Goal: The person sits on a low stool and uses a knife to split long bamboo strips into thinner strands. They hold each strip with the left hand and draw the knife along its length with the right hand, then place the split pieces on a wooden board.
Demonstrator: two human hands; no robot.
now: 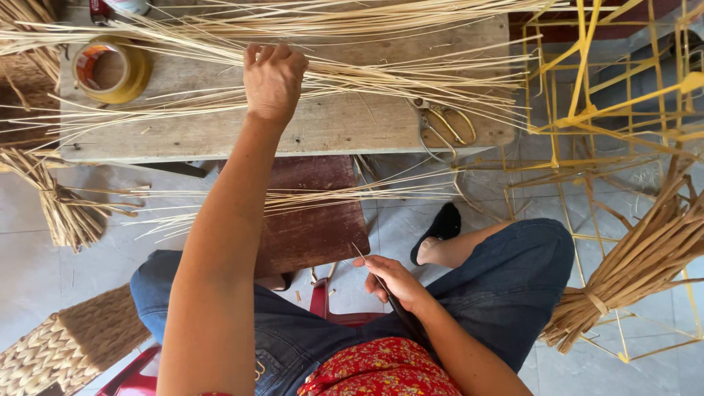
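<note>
I see my left hand point(273, 77) stretched out to about 11 o'clock, its grip closed over a sheaf of thin pale straw strips point(367, 77) lying across the wooden tabletop point(330, 128). My right hand point(392, 282) sits low near 5 o'clock over my lap, its grip wrapped around a slim dark knife point(389, 297). On the tabletop, a roll of yellow tape point(111, 70) lies at 10 o'clock and a pair of scissors point(444, 128) at 2 o'clock. A yellow wire frame point(609, 95) stands at 3 o'clock, a tied reed bundle point(631, 271) below it.
</note>
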